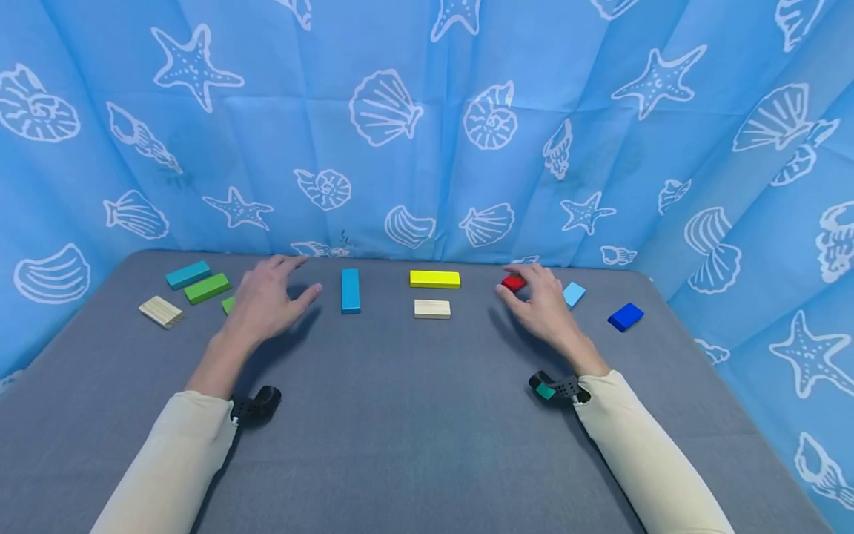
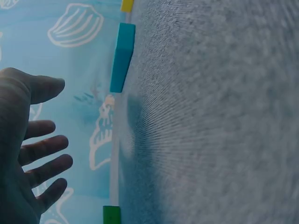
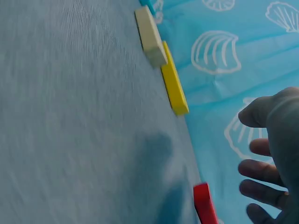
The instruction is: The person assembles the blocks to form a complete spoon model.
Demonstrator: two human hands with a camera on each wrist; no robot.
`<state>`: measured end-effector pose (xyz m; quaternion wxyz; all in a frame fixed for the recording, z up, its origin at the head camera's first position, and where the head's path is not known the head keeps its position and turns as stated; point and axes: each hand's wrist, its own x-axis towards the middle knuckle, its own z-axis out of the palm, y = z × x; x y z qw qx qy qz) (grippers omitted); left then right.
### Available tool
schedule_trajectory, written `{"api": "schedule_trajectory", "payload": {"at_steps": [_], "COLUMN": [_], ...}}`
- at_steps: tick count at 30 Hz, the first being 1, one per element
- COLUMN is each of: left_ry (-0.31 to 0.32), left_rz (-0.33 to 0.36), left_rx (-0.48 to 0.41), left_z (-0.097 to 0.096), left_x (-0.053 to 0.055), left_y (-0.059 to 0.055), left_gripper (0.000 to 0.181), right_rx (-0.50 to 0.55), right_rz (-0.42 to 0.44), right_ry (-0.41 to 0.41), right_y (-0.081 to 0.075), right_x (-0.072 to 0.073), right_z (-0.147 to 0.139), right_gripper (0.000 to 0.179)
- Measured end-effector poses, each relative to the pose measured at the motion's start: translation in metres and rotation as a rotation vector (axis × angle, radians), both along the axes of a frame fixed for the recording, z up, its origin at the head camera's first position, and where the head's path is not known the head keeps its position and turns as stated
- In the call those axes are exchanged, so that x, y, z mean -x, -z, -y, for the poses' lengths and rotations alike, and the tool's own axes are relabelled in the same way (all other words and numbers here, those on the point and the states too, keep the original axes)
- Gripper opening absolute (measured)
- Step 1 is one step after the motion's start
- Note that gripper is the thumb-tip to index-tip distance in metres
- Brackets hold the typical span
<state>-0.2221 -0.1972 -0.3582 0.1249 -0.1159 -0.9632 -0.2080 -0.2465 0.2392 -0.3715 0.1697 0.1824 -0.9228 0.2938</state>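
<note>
My left hand [image 1: 263, 300] hovers over the table with fingers spread and nothing in its grasp. Partly under it lies a green block [image 1: 228, 305], and to its right a blue block [image 1: 350, 291] stands lengthwise. My right hand [image 1: 542, 305] hangs above a red block [image 1: 513, 282], partly hiding it; the right wrist view shows the red block [image 3: 204, 203] apart from the relaxed fingers. A light blue block [image 1: 574, 294] lies just right of that hand. Between the hands are a yellow block [image 1: 435, 279] and a plain wooden block [image 1: 432, 309].
At the far left lie a teal block [image 1: 188, 275], another green block [image 1: 207, 288] and a grooved wooden piece [image 1: 161, 311]. A dark blue block [image 1: 626, 317] sits near the right edge. Behind the grey table [image 1: 414, 430] hangs a blue shell-patterned curtain [image 1: 267, 148].
</note>
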Motion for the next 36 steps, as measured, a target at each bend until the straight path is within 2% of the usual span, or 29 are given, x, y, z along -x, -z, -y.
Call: {"api": "schedule_trajectory", "payload": {"at_steps": [3,8,14,22,28,31,36], "left_ry": [0.020,0.074,0.118,0.154,0.142,0.135,0.139], "left_rz": [0.063,0.129,0.231,0.351,0.431,0.453,0.451], "left_rx": [-0.064,-0.192,-0.247,-0.245,-0.224,-0.206,-0.168], "left_z": [-0.001,-0.002,-0.008,-0.013,-0.014,-0.015,-0.016], "left_x": [0.001,0.005,0.018,0.038,0.045,0.046,0.049], "left_y": [0.002,0.009,0.017,0.022,0.024,0.024,0.026], "left_gripper": [0.064,0.069,0.080,0.094,0.102,0.104,0.101], "right_rx": [0.056,0.145,0.205,0.170,0.116,0.083,0.061], "right_rz": [0.072,0.164,0.274,0.304,0.307,0.306,0.288], "right_ry": [-0.031,-0.098,-0.187,-0.219,-0.209,-0.187,-0.183], "right_y": [0.000,0.006,0.015,0.022,0.027,0.029,0.031], "right_x": [-0.002,-0.005,-0.004,0.004,0.005,0.005,0.004], "right_z": [0.006,0.018,0.033,0.050,0.058,0.059,0.060], "right_gripper": [0.038,0.037,0.043,0.052,0.050,0.045,0.038]}}
